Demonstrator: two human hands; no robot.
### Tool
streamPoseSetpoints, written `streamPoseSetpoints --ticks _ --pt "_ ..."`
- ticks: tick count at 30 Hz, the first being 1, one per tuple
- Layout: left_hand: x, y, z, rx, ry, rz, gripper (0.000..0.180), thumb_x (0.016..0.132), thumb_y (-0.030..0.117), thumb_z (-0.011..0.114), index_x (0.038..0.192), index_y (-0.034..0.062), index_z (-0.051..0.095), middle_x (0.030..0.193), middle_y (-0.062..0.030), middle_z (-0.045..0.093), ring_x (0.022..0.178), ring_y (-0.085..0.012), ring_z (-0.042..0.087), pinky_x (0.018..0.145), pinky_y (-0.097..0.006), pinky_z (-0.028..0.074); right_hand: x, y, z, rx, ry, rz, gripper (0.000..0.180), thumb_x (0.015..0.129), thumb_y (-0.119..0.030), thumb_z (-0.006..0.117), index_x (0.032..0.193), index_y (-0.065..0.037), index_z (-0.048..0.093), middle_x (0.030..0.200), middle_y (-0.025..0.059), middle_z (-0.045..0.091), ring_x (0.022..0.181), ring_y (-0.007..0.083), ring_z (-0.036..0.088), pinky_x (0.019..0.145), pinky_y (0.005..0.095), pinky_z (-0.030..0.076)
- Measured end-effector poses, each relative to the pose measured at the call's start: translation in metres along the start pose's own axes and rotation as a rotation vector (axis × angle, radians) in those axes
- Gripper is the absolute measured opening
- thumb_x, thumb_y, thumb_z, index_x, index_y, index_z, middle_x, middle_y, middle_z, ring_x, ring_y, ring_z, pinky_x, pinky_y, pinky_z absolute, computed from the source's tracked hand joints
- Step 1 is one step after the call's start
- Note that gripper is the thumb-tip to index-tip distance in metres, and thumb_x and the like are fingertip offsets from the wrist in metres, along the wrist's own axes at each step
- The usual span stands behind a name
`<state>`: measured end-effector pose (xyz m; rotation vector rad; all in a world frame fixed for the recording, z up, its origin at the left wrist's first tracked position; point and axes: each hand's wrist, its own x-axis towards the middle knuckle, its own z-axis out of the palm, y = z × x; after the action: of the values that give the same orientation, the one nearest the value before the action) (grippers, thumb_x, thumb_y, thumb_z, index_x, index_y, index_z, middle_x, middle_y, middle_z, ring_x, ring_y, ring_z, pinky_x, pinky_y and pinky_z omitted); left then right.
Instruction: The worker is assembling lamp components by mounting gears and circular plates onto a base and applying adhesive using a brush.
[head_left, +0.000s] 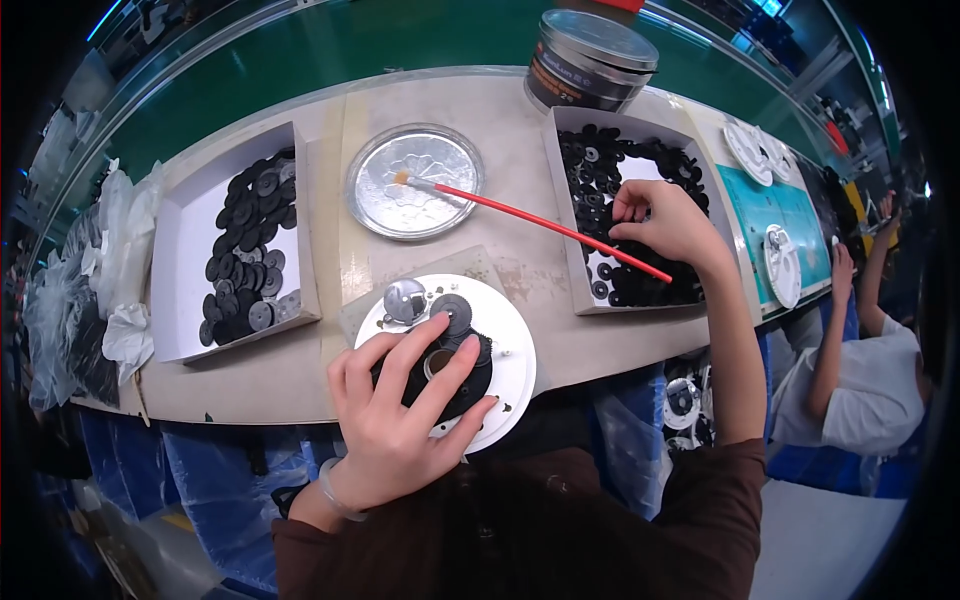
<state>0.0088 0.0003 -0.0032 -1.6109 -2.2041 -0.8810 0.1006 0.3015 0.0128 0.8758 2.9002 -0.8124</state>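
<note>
A white round plate (515,345) sits at the table's near edge in front of me, carrying dark gears (455,312), a black disc with a central hole and a shiny silver motor-like part (405,299). Across it lies my left hand (405,415), fingers spread, with fingertips touching the gears and the thumb near the plate's right side. My right hand (665,220) is over a box (560,160) of small black gears (690,170). Its fingers are curled and pinched together; what is between them, if anything, cannot be made out.
A red-handled brush (540,220) bridges a silver round lid (365,205) and the right box. On the left stands a white box (175,250) of larger dark gears (240,235). Behind is a metal can (590,65). A co-worker (860,385) sits at right beside more white plates (783,268).
</note>
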Motion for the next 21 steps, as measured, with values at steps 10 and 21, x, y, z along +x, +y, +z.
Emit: streamPoseSetpoints --ticks 10,21 --pt "0.000 0.000 -0.001 -0.002 0.007 0.001 0.040 0.060 0.026 0.071 0.098 0.0139 0.064 0.109 -0.0055 0.055 0.090 -0.0221 0.046 0.076 -0.034 0.032 -0.003 -0.011 0.003 -0.066 0.085 -0.005 0.012 0.064 -0.004 0.068 0.068 0.000 0.058 0.058 0.0025 0.053 0.055 0.0088 0.048 0.053 0.0226 0.040" --pt "-0.001 0.000 -0.002 -0.005 -0.020 -0.008 0.041 0.058 0.024 0.074 0.096 0.0124 0.065 0.111 -0.0072 0.053 0.093 -0.0259 0.044 0.080 -0.035 0.035 -0.031 -0.103 0.012 0.703 -0.340 -0.179 0.012 0.082 -0.007 0.056 0.085 0.004 0.058 0.069 0.0065 0.062 0.058 0.0075 0.057 0.053 0.0172 0.045"
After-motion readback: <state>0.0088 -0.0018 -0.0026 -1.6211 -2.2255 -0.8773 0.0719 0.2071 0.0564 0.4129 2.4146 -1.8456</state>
